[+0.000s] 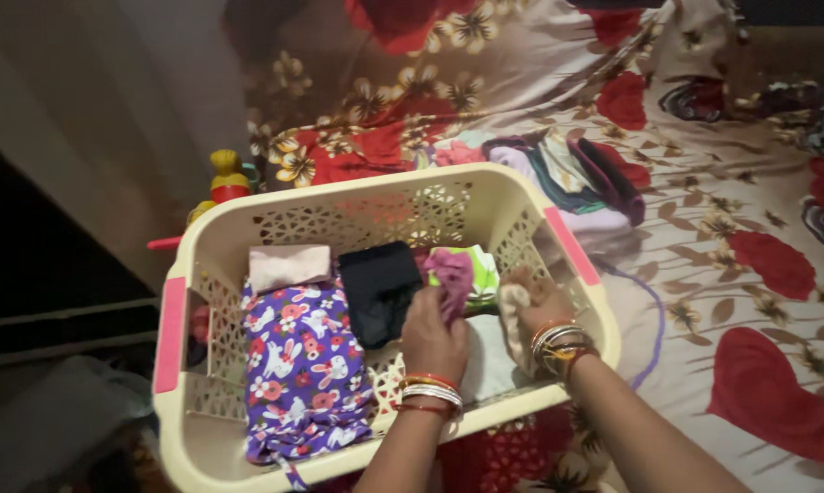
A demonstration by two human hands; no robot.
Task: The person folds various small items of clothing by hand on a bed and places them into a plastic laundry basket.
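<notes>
The bed, under a floral cover of red and cream, fills the far and right of the scene. On its near left edge sits a cream plastic laundry basket with pink handle strips. A heap of mixed clothes lies on the bed just beyond the basket's far right corner. Inside the basket, a purple garment printed with rabbits lies at near left and hangs over the near rim; a black folded garment lies in the middle, a pale pink folded piece at far left.

Your left hand is closed on a magenta cloth — held above the basket's right half. Your right hand grips a cream cloth just beside the right wall. Both wrists carry bangles. A yellow and red toy stands beyond the basket's far left corner.
</notes>
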